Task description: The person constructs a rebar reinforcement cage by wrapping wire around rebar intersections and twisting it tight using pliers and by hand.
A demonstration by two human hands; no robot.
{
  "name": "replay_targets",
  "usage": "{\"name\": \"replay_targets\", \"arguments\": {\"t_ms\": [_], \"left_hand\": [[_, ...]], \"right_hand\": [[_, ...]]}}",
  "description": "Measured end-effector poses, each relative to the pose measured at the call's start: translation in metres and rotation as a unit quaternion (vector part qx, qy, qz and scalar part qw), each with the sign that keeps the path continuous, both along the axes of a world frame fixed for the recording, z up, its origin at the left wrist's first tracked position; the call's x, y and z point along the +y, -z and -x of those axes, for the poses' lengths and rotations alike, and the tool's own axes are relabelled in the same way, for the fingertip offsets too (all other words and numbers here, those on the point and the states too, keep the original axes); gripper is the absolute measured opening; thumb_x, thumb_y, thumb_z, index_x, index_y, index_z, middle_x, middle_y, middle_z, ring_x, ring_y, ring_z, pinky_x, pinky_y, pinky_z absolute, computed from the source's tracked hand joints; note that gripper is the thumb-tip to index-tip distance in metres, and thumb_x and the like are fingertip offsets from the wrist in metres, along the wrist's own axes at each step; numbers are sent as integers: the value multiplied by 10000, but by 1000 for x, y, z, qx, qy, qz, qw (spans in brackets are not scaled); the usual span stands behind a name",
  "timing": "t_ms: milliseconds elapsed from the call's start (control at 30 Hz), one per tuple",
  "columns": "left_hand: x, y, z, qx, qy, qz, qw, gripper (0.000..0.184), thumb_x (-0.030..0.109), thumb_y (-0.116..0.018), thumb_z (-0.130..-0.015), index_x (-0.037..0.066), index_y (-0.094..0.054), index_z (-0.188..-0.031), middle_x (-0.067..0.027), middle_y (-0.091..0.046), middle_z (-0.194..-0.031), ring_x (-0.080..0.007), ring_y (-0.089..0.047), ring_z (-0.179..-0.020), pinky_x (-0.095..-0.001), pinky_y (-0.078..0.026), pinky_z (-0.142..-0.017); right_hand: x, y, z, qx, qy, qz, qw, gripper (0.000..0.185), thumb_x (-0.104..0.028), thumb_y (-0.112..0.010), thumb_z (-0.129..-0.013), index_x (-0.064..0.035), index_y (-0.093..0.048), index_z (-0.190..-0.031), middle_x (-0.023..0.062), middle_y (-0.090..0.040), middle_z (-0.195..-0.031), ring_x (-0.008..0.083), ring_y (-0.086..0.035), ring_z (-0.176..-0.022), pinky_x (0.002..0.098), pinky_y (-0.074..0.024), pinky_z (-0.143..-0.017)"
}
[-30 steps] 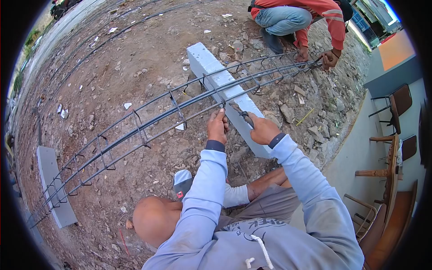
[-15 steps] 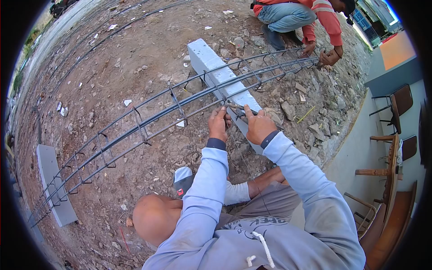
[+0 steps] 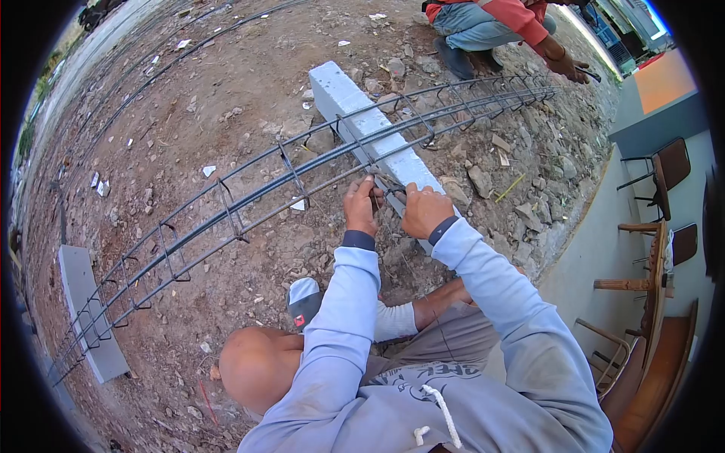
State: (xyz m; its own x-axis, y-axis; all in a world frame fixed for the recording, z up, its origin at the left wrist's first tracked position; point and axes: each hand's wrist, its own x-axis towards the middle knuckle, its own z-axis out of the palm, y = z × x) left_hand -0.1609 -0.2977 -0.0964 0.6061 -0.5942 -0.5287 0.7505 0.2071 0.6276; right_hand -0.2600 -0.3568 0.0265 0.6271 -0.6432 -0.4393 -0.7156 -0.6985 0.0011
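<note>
A long rebar cage (image 3: 266,186) lies diagonally across a pale block (image 3: 377,130) and a second block (image 3: 81,291) at the far left. My right hand (image 3: 428,211) is closed round the handles of dark pliers (image 3: 393,189), whose jaws are near the cage's lower bar over the pale block. Just left of the pliers, my left hand (image 3: 362,204) has its fingers pinched together close to the same bar. What it holds is too small to make out. A thin wire hangs down below my hands.
A co-worker in red (image 3: 513,19) crouches beyond the cage's far end, a dark tool in one hand. Loose rods (image 3: 177,64) lie at the upper left. Rubble (image 3: 481,181) covers the ground right of the block. Chairs (image 3: 671,170) and a table (image 3: 655,294) stand at the right.
My right hand and the pliers have moved left and slightly down, nearer my left hand. The co-worker's hand has left the cage end and moved right.
</note>
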Motion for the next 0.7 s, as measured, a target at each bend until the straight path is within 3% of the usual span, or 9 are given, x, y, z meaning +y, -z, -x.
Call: {"name": "replay_targets", "arguments": {"t_ms": [67,100,133,233,333,467,600,633,700], "left_hand": [[1,-4,1,6,-10,3,1000,230,265,-602,-870,78,-579,-1002,-39,-599,-741,-130,-567,-631,-259,-459,-559],[2,-15,2,23,-17,-1,1000,248,275,-602,-867,70,-579,-1004,-54,-603,-774,-143,-575,-669,-268,-468,-582],[4,-23,4,40,-22,-8,999,266,286,-601,-865,61,-580,-1006,-70,-607,-806,-156,-583,-707,-276,-478,-605],[-8,-7,6,103,89,173,976,323,314,-597,-858,29,-572,-1008,-96,-601,-866,-197,-584,-793,-314,-495,-658],[-3,-24,4,138,122,183,966,331,299,-576,-862,-4,-561,-995,-92,-594,-829,-215,-588,-738,-349,-516,-652],[-17,-5,-1,140,157,178,961,290,239,-531,-876,-18,-546,-1012,-97,-580,-790,-221,-592,-646,-365,-536,-611],[-16,-18,12,153,93,213,961,185,222,-508,-915,41,-530,-884,-65,-571,-730,-208,-594,-650,-354,-526,-592],[-18,-19,11,152,95,205,962,203,228,-506,-931,59,-507,-818,-54,-565,-695,-206,-591,-635,-351,-521,-579],[-25,-21,11,129,93,141,977,207,227,-516,-928,59,-512,-806,-53,-559,-675,-203,-586,-614,-352,-517,-568]], "right_hand": [[-13,15,-4,10,25,-103,994,523,-273,-546,-807,4,-486,-1246,237,-605,-1049,300,-603,-1008,467,-441,-888],[-21,17,-4,-57,-67,-124,988,448,-378,-550,-855,24,-580,-1050,194,-652,-846,292,-658,-821,411,-512,-720],[-24,20,2,-94,48,-289,952,455,-407,-529,-874,22,-586,-1016,176,-655,-839,286,-659,-778,393,-514,-688],[-22,34,14,-201,303,-630,686,555,-516,-415,-936,6,-603,-944,130,-659,-796,252,-649,-614,338,-525,-572],[-9,52,20,-278,303,-711,571,571,-531,-427,-924,12,-604,-935,136,-657,-772,255,-651,-615,356,-536,-570],[-21,52,26,-212,314,-724,576,612,-565,-436,-903,23,-606,-928,143,-656,-754,270,-660,-624,338,-544,-566],[-3,32,27,-144,208,-379,890,631,-559,-583,-814,56,-601,-957,197,-662,-788,287,-680,-684,377,-541,-558],[9,23,32,-183,132,-173,959,672,-465,-658,-763,93,-523,-1113,240,-631,-926,331,-651,-875,447,-521,-724],[36,0,37,-172,99,-56,979,689,-388,-658,-755,101,-449,-1193,251,-594,-1007,360,-609,-953,474,-484,-797]]}}
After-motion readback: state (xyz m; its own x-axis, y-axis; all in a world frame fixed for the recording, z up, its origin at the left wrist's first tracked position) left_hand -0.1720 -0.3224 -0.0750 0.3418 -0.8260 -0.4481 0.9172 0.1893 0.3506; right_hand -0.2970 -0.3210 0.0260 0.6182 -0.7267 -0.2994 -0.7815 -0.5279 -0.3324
